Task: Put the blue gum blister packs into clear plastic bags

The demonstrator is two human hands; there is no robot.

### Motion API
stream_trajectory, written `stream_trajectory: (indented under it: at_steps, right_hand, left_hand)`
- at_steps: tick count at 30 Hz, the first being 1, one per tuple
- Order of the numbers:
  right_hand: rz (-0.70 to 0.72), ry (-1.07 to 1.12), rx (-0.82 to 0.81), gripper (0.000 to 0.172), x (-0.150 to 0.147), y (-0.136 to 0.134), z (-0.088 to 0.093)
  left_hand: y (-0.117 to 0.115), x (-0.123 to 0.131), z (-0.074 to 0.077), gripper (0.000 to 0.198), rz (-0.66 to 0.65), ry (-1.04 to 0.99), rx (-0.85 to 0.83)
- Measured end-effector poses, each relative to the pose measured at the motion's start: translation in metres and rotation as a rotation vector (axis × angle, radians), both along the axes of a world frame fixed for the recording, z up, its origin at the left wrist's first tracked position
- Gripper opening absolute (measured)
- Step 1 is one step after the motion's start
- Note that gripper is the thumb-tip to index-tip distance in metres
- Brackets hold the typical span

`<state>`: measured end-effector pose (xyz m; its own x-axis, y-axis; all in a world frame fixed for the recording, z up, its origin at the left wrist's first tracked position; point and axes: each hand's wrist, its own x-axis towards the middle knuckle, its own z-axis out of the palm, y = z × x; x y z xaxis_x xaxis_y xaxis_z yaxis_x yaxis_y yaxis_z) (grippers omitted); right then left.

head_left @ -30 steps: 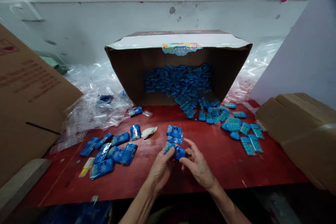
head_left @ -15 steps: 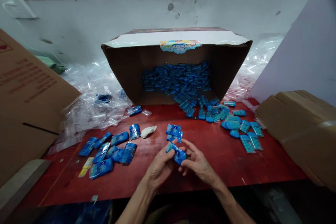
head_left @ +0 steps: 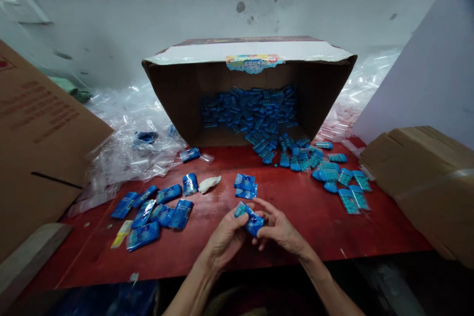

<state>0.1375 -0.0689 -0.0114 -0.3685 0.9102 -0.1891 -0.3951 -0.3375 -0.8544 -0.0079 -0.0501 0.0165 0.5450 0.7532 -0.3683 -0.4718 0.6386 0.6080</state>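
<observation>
Red surface (head_left: pixel 296 229), open carton (head_left: pixel 318 52) of blue packs (head_left: pixel 255 108) at far side. Blue packet (head_left: pixel 254 223) on near side, between both hands: left hand (head_left: pixel 226 237) has fingers pinching its left end, thumb on top; right hand (head_left: pixel 284 232) has thumb and fingers gripping its right end. Two blue sachets (head_left: pixel 245 181) lie just beyond.

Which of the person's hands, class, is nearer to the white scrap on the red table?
Left. The left hand is nearer the wearer and slightly right of the white scrap; the right hand is farther right, across the blue packet.
</observation>
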Motion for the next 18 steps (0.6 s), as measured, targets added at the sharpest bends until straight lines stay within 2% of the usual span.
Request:
stream_trajectory:
  at_steps: [3,8,13,18]
  right_hand:
    - [-0.020,-0.003,0.006,0.074,0.000,0.001,0.001]
    - [-0.040,0.036,0.010,0.066,-0.003,0.000,-0.001]
    - [-0.027,0.022,0.034,0.063,-0.002,-0.001,-0.006]
    - [-0.018,-0.074,0.084,0.057,-0.004,0.000,-0.003]
  left_hand:
    - [0.000,0.002,-0.004,0.023,0.028,0.011,-0.011]
    - [-0.003,0.009,-0.012,0.018,0.190,0.142,0.022]
    - [-0.004,0.009,-0.008,0.023,0.096,0.101,0.021]
    - [-0.002,0.006,-0.010,0.020,0.090,0.146,0.034]
